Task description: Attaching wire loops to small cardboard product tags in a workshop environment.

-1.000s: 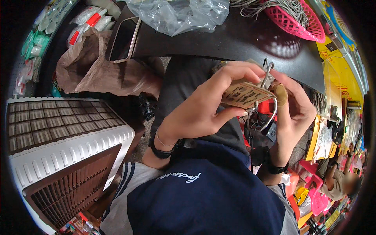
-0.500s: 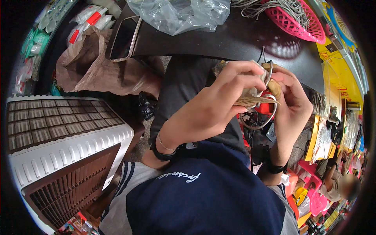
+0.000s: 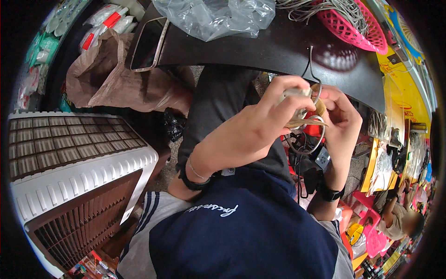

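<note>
Close together in front of the table edge, my two hands work on a looped grey cable (image 3: 302, 152). My left hand (image 3: 253, 128) is closed around a small whitish object (image 3: 297, 93), its kind hidden by the fingers. A fan of thin brown strips (image 3: 304, 122) sticks out beneath those fingers. My right hand (image 3: 343, 122) has its fingers curled at the cable, beside a tan piece (image 3: 321, 108) that lies along it. One end of the cable points up towards the table. Something red shows behind the cable loop.
The dark table (image 3: 241, 56) carries a clear plastic bag (image 3: 216, 18), a phone (image 3: 148, 45) and a pink basket (image 3: 355, 25) of grey cables. A brown sack (image 3: 125, 79) and a white-brown air cooler (image 3: 83, 174) stand left. Another person (image 3: 397, 218) sits far right.
My right hand has shifted slightly left and its fingers have tilted. The cable's end now stands higher above the hands. The left hand still grips the whitish object and brown strips.
</note>
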